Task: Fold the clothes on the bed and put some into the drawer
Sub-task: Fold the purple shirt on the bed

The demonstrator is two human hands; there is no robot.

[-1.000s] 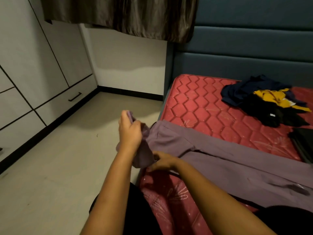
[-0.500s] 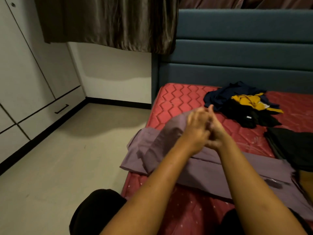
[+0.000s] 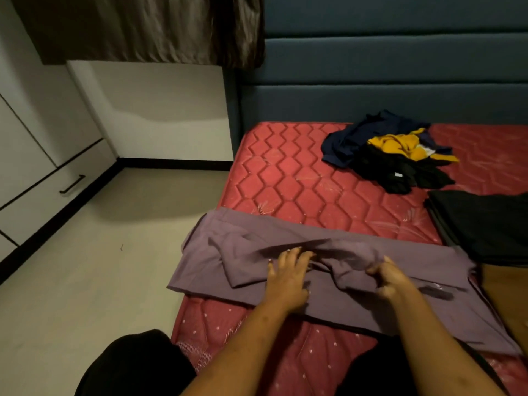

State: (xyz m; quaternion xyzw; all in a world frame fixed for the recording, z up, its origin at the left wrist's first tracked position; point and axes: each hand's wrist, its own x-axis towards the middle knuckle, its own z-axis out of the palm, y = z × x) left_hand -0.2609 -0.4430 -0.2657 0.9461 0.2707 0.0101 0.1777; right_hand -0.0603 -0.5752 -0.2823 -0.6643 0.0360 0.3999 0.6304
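Observation:
A purple garment lies spread across the near part of the red mattress, its left end hanging over the bed's edge. A sleeve is folded inward over its middle. My left hand rests flat on the cloth with fingers spread. My right hand pinches a bunched fold of the same garment just to the right. A pile of unfolded clothes, dark blue, yellow and black, sits near the headboard. A drawer with a black handle is shut in the white cabinet at left.
A folded black garment lies at the right edge of the bed, with a brown surface just below it. The blue padded headboard stands behind. Beige floor runs between bed and cabinet. A brown curtain hangs above.
Both hands, raised together with the sleeve half a second ago, have come down onto the garment. The sleeve now lies folded over the garment's middle, and the hands have moved apart.

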